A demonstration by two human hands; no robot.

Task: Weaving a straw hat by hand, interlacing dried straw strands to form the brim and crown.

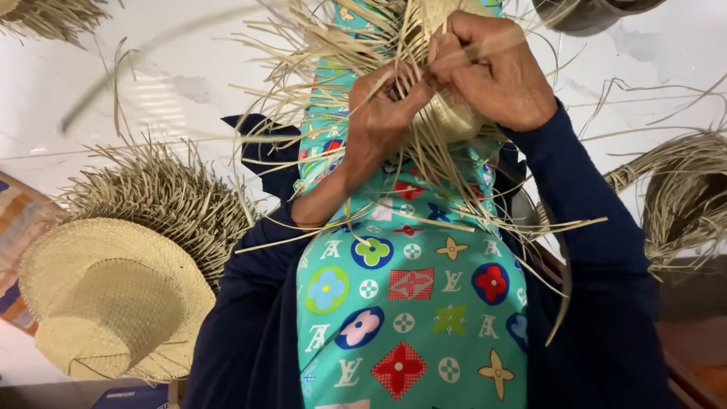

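Observation:
My left hand and my right hand both grip a partly woven straw piece held over my lap. The left fingers pinch loose straw strands at its edge. The right hand closes over its top. Long pale strands fan out from the piece to the left and hang down over my turquoise patterned garment. Dark blue sleeves cover both arms.
A finished straw hat lies at the lower left, on a stack of unfinished hats with bristling straw ends. A bundle of coiled straw sits at the right. A dark round vessel is at the top right. The floor is white marble.

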